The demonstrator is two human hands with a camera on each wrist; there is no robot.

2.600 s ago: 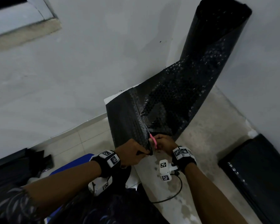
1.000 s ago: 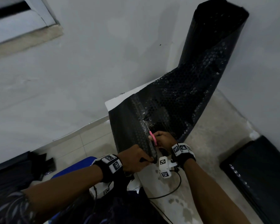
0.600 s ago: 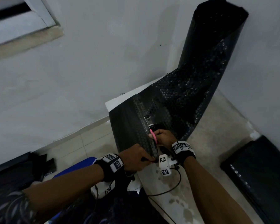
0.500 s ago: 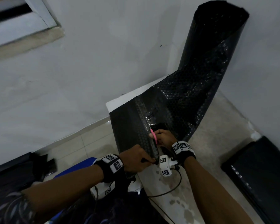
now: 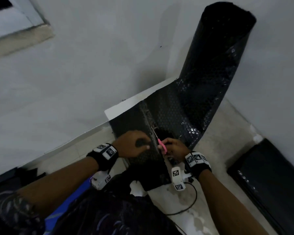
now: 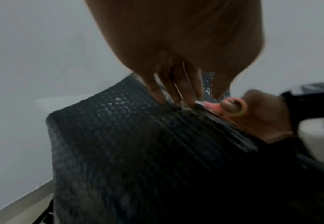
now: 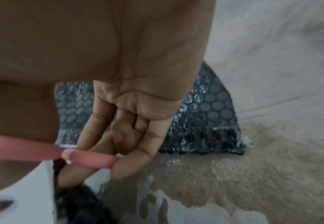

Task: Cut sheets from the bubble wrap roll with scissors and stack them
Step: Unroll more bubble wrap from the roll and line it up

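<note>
As right fingers grip the scissors, left fingers now pinch the bubble wrap higher.

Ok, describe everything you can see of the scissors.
The scissors have pink plastic-looking handles and slim pale metal blades. The right hand holds them, a digit through one pink loop. The blades point away from the person, up along the cut in the black bubble wrap, partly hidden by it. The left hand grips the sheet just beside them. Whether the blades are open is unclear.
</note>
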